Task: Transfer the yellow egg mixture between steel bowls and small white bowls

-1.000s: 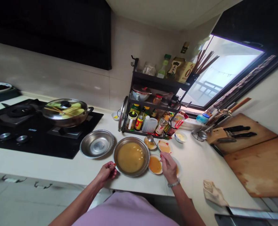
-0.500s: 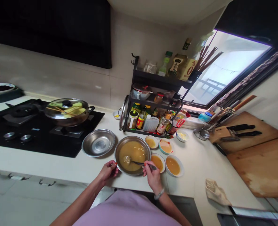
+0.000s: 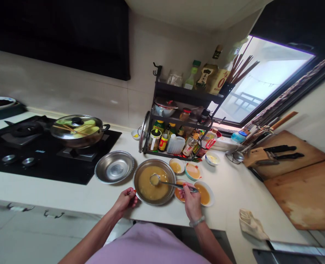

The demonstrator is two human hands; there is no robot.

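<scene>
Head view: the right hand holds the ladle, which points left and slightly far, over the middle of the basin; the left hand, half-curled, pinches its near-left rim.

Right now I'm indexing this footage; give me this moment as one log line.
left hand: on rim of basin | right hand: holding ladle, head over basin | basin: yellowish liquid | pot: lidded, on stove

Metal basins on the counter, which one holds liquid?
The basin beside the small bowls: brownish liquid shows in it, under the ladle in the right hand. The other basin, nearer the stove, shows bare metal.
</scene>
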